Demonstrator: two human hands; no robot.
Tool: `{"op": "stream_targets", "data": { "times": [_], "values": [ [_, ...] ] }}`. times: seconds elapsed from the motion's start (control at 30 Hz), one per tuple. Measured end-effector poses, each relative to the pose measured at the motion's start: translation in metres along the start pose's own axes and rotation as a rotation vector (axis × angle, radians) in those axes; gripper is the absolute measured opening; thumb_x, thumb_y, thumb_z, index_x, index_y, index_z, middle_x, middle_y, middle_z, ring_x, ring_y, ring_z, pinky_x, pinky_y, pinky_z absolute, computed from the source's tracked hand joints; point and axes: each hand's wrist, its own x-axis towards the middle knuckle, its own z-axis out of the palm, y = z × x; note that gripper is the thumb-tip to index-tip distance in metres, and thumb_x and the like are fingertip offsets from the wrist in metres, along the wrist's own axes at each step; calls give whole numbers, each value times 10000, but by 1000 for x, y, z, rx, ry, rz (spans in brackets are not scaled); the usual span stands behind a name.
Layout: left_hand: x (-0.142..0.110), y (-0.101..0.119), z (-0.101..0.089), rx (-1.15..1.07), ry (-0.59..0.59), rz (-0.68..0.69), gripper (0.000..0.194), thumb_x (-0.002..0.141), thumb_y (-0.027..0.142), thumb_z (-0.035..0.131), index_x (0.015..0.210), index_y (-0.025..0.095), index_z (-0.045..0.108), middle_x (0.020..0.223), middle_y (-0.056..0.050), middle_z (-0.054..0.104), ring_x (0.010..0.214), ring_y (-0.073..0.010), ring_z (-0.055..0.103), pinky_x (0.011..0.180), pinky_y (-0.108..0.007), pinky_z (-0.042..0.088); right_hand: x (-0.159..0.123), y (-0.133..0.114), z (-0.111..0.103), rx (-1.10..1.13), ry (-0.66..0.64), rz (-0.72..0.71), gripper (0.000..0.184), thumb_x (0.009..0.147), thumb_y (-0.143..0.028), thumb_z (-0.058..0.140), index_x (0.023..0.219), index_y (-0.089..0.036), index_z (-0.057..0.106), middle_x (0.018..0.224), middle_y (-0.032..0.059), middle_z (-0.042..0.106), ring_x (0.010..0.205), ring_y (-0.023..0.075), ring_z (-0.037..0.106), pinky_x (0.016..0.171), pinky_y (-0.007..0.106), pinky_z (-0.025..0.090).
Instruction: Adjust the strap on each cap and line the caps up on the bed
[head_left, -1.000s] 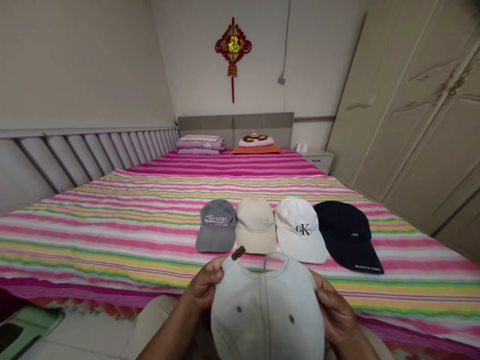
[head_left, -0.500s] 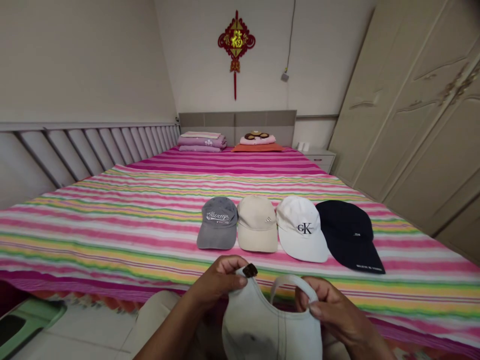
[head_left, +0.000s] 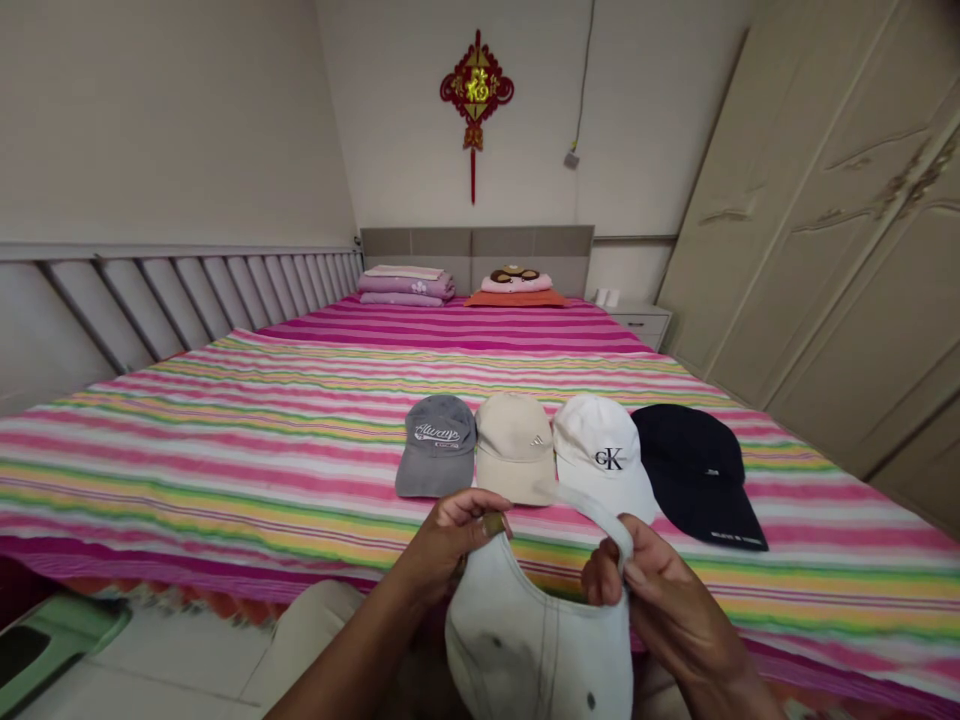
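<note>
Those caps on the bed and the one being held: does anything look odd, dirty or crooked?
The white cap held by the left hand and right hand shows a dark smudge on its crown. Its back strap hangs open. In the row on the bed, the navy cap sits turned slightly outward.

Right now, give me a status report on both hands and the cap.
Left hand pinches buckle end of pale cap. Right hand grips strap. Four caps lined up beyond on striped bed.

"CK" on white cap [head_left: 604,457]
</note>
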Motion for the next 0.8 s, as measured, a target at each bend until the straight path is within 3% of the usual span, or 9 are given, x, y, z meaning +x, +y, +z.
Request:
{"op": "stream_targets", "data": {
  "times": [0.13, 0.27, 0.47, 0.57, 0.7, 0.8],
  "values": [
    [1, 1, 0, -72, -30, -3, 232, 555, 190, 738, 772, 142, 669, 653, -31, 644, 565, -94, 553, 537, -191, 401, 1, -3, 6, 27, -20, -1, 154, 705, -309, 635, 741, -177, 564, 592, 10, 567, 572, 148, 506, 566, 268, 365],
    [-1, -2, -5, -50, -131, -2, 374, 518, 173, 746, 882, 157, 666, 720, -33, 639, 600, -109, 556, 558, -211, 404, -1, -5, 9, 61, -31, -14, 154, 705, -313, 628, 737, -181, 554, 560, -10, 503, 574, 153, 502, 596, 282, 370],
    [-5, -5, -3, 142, 28, 80, 360, 580, 187, 720, 932, 163, 651, 725, -36, 655, 553, -86, 530, 542, -210, 373, -5, 1, 4, 26, -14, 33, 333, 652, -419, 664, 850, -163, 585, 483, -25, 493, 553, 162, 516, 612, 298, 371],
    [-4, -5, -3, 126, 62, 116, 366, 554, 166, 732, 903, 160, 624, 716, -45, 670, 595, -112, 562, 559, -214, 384, -5, 4, 4, -109, 15, 87, 268, 695, -399, 644, 770, -146, 598, 419, -29, 492, 505, 134, 503, 577, 268, 355],
    [-2, -7, -6, 81, 135, 124, 267, 506, 137, 748, 734, 146, 609, 710, -62, 686, 669, -148, 598, 620, -239, 409, -4, 4, 6, -143, 69, 36, 192, 709, -336, 642, 708, -165, 553, 585, 13, 613, 555, 122, 506, 563, 248, 351],
    [-2, -9, -8, 71, 166, 116, 284, 485, 150, 761, 740, 133, 637, 733, -68, 687, 698, -151, 597, 649, -245, 413, -5, 6, 4, -125, 38, 43, 226, 710, -371, 632, 713, -155, 567, 465, -21, 546, 457, 95, 448, 512, 233, 335]
  ]
}}
